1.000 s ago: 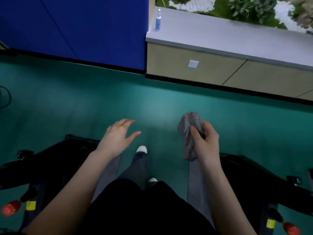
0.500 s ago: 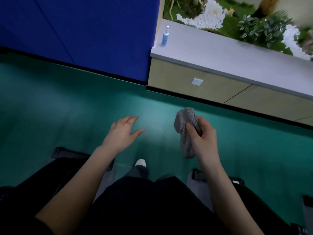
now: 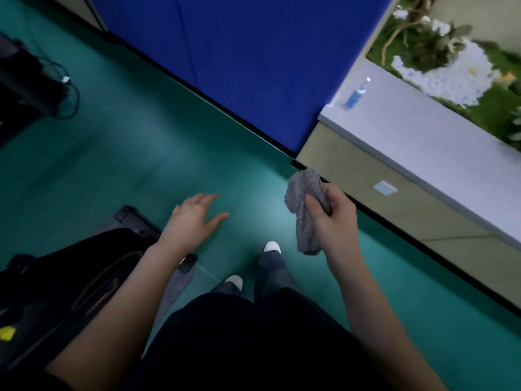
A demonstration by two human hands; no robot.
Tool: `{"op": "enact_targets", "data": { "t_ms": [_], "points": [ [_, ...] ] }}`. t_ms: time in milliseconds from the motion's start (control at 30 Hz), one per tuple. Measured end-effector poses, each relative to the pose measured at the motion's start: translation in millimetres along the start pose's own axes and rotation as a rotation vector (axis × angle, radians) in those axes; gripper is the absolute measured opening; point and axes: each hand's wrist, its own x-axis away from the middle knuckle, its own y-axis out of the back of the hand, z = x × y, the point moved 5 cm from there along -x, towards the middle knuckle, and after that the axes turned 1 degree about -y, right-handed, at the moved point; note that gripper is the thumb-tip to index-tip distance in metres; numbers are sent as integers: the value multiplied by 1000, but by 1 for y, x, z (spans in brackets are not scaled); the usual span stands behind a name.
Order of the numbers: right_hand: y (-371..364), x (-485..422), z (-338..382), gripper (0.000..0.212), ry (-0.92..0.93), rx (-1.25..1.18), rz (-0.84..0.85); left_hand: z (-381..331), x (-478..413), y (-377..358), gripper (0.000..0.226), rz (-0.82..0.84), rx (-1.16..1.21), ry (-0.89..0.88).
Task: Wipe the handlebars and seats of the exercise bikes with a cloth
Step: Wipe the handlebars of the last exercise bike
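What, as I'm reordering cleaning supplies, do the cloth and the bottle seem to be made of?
Cloth: soft grey fabric with a matte, nubby pile, possibly microfibre or terry. It bunches and droops limply from the right hand.
Bottle: translucent blue with a pale top, probably plastic, standing on the ledge. It is too blurred to be sure.
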Motion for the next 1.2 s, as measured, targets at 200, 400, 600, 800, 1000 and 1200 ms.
{"op": "enact_targets", "data": {
  "t_ms": [200,400,600,800,1000,1200],
  "points": [
    [17,-83,17,17,123,69,146,-31,-31,7,57,-112,21,99],
    [35,-151,14,15,61,28,187,-55,-59,23,56,-229,19,143],
    [5,-205,25,15,19,51,237,-37,-85,43,56,-260,49,253],
    [-57,-243,56,16,98,50,305,-4,-134,70,56,-228,69,278],
    [-140,-277,98,10,127,115,422,43,-195,126,55,-269,119,290],
    [-205,-300,137,6,161,130,492,86,-224,165,59,-297,121,330]
  ]
}}
